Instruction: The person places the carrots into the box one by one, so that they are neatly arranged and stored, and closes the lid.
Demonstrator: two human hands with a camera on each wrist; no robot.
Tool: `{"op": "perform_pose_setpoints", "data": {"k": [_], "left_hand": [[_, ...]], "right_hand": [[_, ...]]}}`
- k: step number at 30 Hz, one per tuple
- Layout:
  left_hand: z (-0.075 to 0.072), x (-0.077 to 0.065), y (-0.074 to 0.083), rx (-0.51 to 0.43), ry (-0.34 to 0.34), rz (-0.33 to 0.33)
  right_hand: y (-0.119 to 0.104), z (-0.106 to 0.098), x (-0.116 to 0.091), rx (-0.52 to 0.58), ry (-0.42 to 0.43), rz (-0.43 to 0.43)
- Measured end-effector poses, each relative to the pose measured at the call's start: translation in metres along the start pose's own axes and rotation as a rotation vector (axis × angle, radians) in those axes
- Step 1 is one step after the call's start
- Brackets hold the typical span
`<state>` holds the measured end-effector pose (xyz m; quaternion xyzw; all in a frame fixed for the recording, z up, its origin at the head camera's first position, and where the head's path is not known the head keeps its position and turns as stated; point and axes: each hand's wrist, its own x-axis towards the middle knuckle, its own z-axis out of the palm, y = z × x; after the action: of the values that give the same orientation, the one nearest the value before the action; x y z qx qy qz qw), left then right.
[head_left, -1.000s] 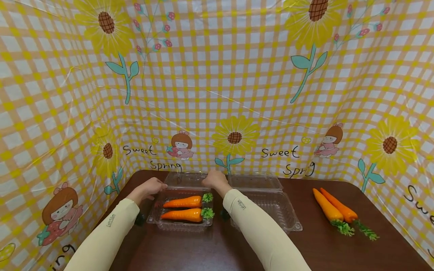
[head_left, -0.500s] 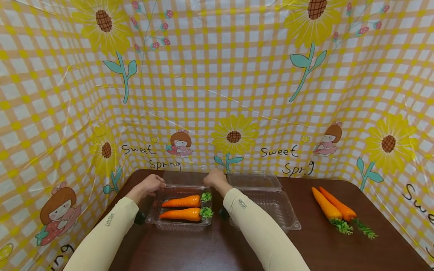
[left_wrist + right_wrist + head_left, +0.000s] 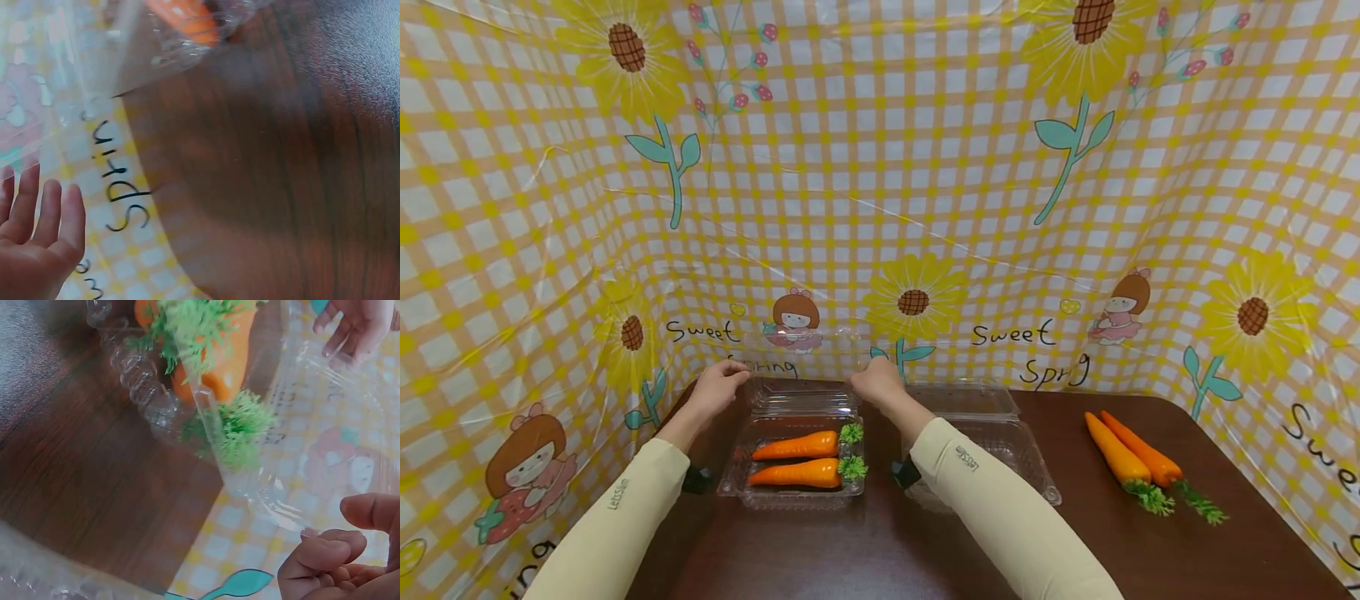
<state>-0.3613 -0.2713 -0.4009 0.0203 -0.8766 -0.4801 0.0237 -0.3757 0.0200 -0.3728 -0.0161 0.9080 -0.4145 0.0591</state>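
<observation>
Two orange carrots with green tops, a rear carrot and a front carrot, lie side by side in a clear plastic clamshell box. Its hinged lid stands raised behind it, tilted up. At the lid's left edge my left hand pinches with thumb and index finger, its other fingers fairly straight in the left wrist view. My right hand holds the lid's right edge, fingers curled in the right wrist view. The thumb of the left hand is out of the left wrist view.
A second clear clamshell box stands to the right, its lid laid back and my right forearm partly over it. Two more carrots lie on the brown table at the right. A checked cloth hangs close behind.
Both hands have risen, bringing the left box's lid up from lying back to a steeper tilt. The carrots and the right box stay where they were.
</observation>
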Motion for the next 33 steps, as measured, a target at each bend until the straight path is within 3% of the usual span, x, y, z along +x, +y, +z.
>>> {"op": "perform_pose_setpoints", "data": {"k": [3, 10, 19, 24, 33], "left_hand": [[-0.006, -0.008, 0.005, 0.024, 0.033, 0.035], [-0.015, -0.037, 0.009, 0.210, 0.076, 0.140], [-0.012, -0.073, 0.006, 0.386, 0.089, 0.268], [-0.008, -0.086, -0.002, 0.450, 0.088, 0.291], [0.000, -0.110, -0.021, 0.490, 0.054, 0.260]], "right_hand": [[0.000, -0.005, -0.010, -0.012, 0.001, -0.068], [0.004, -0.015, -0.034, -0.036, -0.049, -0.201], [0.017, -0.018, -0.060, -0.213, -0.051, -0.333], [0.026, -0.018, -0.072, -0.240, -0.081, -0.364], [0.041, -0.011, -0.086, -0.261, -0.146, -0.396]]}}
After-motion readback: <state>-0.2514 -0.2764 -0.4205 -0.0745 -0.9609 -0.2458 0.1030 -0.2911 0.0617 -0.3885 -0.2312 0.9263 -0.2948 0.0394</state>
